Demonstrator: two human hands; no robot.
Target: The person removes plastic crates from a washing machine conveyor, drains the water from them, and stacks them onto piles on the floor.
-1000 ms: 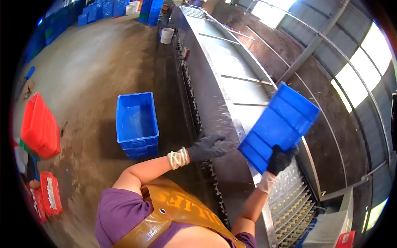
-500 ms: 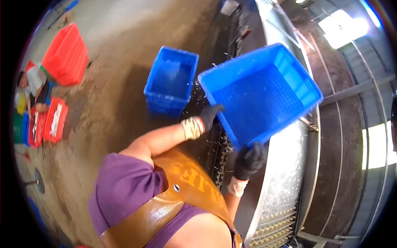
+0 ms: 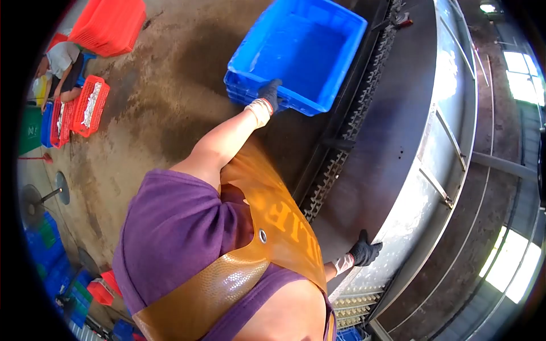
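Observation:
Near the top centre, a blue crate [image 3: 301,51] sits on top of other blue crates above the wet floor, its open side up and its inside bare. My left hand [image 3: 269,95], in a black glove, grips the near rim of that crate. My right hand [image 3: 365,250], also black-gloved, has its fingers apart at the near edge of the long metal trough [image 3: 392,165] and holds nothing. The trough runs along my right side, with rows of light pegs [image 3: 357,307] at its near end.
A chain [image 3: 341,165] runs along the trough's side. Stacked red crates [image 3: 111,25] stand at the upper left, near a crouching person [image 3: 63,65] and red baskets [image 3: 91,107] with pale contents. More blue crates [image 3: 45,244] lie at the lower left.
The blue crate has moved left from over the trough onto the crate stack. My right hand has let go of it and is now at the trough's edge. The view has turned left.

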